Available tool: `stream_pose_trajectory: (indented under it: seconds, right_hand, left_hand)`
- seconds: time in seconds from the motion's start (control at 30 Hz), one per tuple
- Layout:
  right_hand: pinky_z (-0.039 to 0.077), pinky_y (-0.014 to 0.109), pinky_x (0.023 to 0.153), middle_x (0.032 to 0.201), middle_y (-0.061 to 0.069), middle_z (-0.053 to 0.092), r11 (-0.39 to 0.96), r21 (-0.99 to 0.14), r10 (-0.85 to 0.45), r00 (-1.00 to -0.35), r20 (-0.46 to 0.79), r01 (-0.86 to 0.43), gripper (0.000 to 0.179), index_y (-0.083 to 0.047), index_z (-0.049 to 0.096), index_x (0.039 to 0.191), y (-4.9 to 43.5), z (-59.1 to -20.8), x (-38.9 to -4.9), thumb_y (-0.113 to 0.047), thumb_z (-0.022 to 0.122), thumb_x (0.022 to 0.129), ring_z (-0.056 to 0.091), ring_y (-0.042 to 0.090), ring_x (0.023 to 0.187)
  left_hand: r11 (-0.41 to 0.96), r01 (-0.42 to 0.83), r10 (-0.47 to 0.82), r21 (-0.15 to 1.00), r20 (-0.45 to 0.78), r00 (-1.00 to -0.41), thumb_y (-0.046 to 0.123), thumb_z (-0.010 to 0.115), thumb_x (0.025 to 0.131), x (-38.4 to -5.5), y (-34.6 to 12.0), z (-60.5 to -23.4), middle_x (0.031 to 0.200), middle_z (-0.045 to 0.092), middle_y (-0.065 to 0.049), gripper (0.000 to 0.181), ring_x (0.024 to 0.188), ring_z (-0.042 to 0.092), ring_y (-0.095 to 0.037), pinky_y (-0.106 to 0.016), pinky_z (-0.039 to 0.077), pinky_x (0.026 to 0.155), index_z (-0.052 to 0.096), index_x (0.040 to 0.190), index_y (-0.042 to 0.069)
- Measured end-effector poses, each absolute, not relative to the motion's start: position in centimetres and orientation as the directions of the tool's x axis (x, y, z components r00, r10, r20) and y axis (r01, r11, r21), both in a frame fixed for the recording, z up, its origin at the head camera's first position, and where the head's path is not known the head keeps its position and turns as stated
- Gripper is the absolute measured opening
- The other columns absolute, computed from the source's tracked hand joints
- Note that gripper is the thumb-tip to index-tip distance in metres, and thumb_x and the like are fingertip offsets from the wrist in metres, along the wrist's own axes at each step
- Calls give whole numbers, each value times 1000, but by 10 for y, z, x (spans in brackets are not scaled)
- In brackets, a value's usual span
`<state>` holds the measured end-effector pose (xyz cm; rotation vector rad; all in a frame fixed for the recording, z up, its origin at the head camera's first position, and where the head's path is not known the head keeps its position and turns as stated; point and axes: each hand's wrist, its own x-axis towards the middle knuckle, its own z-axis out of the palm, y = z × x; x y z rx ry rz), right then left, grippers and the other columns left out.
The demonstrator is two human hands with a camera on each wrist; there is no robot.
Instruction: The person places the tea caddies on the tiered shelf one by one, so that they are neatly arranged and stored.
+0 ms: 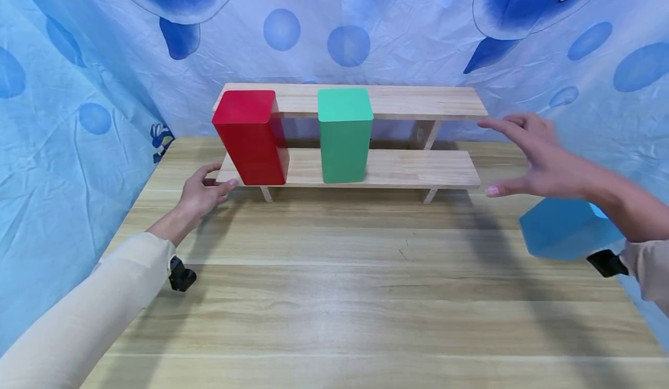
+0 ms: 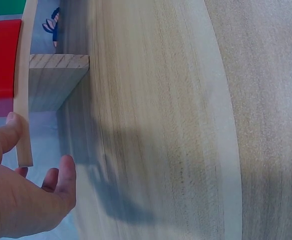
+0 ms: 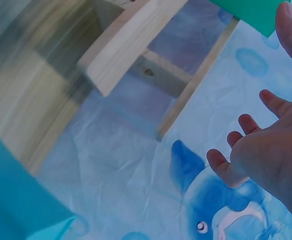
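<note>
A two-tier wooden shelf stands on the table. A tall red block and a tall green block stand upright on its lower board, red on the left. My left hand holds the left end of the lower board. In the left wrist view the thumb rests against the board, while the other fingers curl around its end, partly hidden. My right hand is in the air off the shelf's right end, thumb and fingers spread, holding nothing.
A blue block lies on the table at the right, partly behind the right forearm. Blue cloth with whale and bubble prints hangs behind and beside the table. Each wrist wears a black mount.
</note>
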<state>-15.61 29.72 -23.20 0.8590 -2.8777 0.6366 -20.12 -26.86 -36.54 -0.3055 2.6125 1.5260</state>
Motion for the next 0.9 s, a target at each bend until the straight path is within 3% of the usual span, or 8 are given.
stream_pose_trajectory:
  seconds: [0.13, 0.33, 0.67, 0.8, 0.9]
  right_hand:
    - [13, 71, 92, 140, 28, 28, 756, -372, -499, -842, 205, -539, 110, -13, 34, 149, 309, -237, -153, -15, 94, 57, 19, 47, 127]
    - [18, 70, 85, 137, 31, 28, 765, -388, -462, -858, 227, -514, 109, -9, 36, 148, 331, -241, -152, -10, 93, 55, 20, 46, 123]
    - [9, 75, 88, 134, 37, 24, 854, -305, -396, -906, 148, -422, 110, -1, 31, 147, 364, -246, -148, -15, 93, 58, 17, 52, 120]
    - [7, 77, 87, 135, 39, 21, 889, -271, -351, -930, 111, -369, 112, -5, 25, 151, 395, -257, -154, -20, 92, 61, 14, 53, 120]
    - [3, 74, 97, 145, 32, 18, 906, -208, -348, -929, 129, -369, 114, -13, 20, 154, 424, -269, -158, -25, 90, 65, 11, 48, 128]
  left_hand:
    - [477, -221, -120, 851, -186, -975, 41, 63, 91, -201, -269, -366, 134, 40, -22, 80, 109, 50, -24, -42, 49, 96, 21, 154, 13]
    - [478, -221, -126, 850, -183, -975, 40, 63, 92, -200, -269, -366, 132, 40, -21, 79, 107, 51, -23, -41, 50, 95, 22, 154, 13]
    - [476, -224, -129, 850, -184, -974, 40, 63, 92, -199, -270, -366, 132, 40, -22, 79, 108, 51, -25, -42, 49, 96, 22, 153, 13]
    - [473, -222, -120, 852, -187, -975, 39, 62, 92, -199, -270, -366, 133, 40, -22, 78, 110, 51, -27, -43, 49, 97, 21, 154, 13]
    - [473, -221, -118, 853, -187, -975, 40, 62, 92, -200, -270, -366, 133, 40, -22, 78, 110, 51, -27, -43, 48, 97, 21, 154, 13]
